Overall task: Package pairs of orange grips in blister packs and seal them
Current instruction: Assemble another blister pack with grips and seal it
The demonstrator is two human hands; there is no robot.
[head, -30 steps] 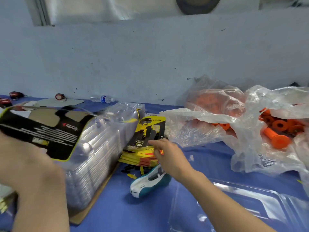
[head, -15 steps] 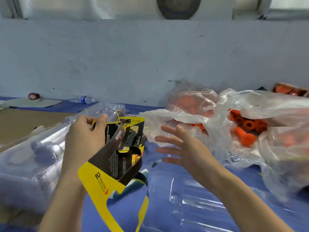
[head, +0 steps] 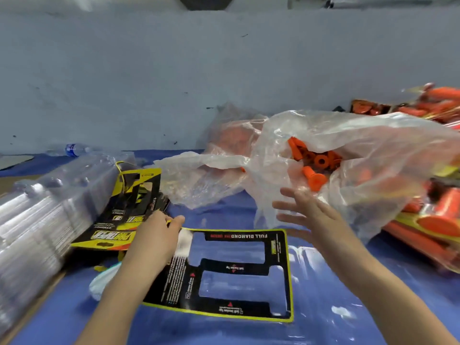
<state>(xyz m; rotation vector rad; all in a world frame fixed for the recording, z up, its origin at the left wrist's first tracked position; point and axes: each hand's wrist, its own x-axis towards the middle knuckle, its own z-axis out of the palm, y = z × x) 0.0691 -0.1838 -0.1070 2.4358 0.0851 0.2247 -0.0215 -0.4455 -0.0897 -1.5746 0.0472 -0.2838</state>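
Has laid insert card [head: 234,268] flat on blister tray [head: 331,295], left hand [head: 154,237] on its corner, grip not visible; reaches spread right hand [head: 313,215] toward orange grips [head: 314,179]. Filling and sealing left.

The card [head: 234,268] in the lower middle is printed cardboard with a light sheen. The stack of shells [head: 32,220] at the left is clear, glossy plastic. The bag [head: 373,150] at the right is thin, wrinkled film; the grips [head: 312,179] inside look like matt rubber.
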